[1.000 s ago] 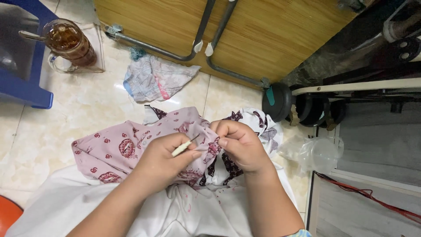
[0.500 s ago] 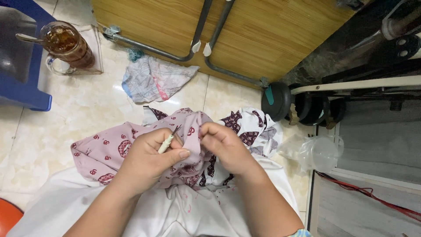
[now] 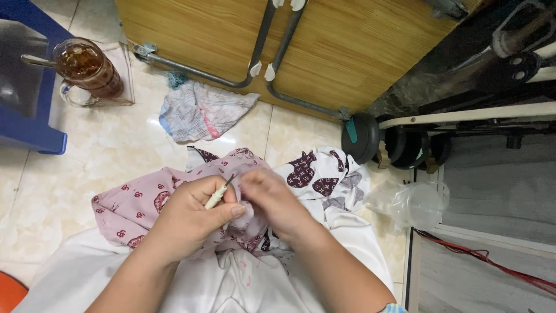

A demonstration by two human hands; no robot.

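Observation:
My left hand (image 3: 188, 217) grips a small seam ripper (image 3: 217, 194) with a pale handle, its metal tip pointing up and to the right. My right hand (image 3: 272, 200) pinches a fold of the pink printed garment (image 3: 136, 203) right beside that tip. The pink cloth lies over my lap on white fabric (image 3: 243, 278). A white cloth with dark maroon shapes (image 3: 318, 174) lies under and to the right of my right hand.
A glass mug of dark iced drink (image 3: 87, 64) stands on a blue stool (image 3: 29, 124) at upper left. A crumpled checked rag (image 3: 200, 110) lies on the tiled floor. A wooden panel with metal legs (image 3: 278, 64), a black wheel (image 3: 362, 136) and a clear plastic bag (image 3: 414, 203) are nearby.
Both hands have shifted left and come together; the right hand moved its pinch on the pink cloth closer to the seam ripper tip, uncovering more of the maroon-patterned cloth.

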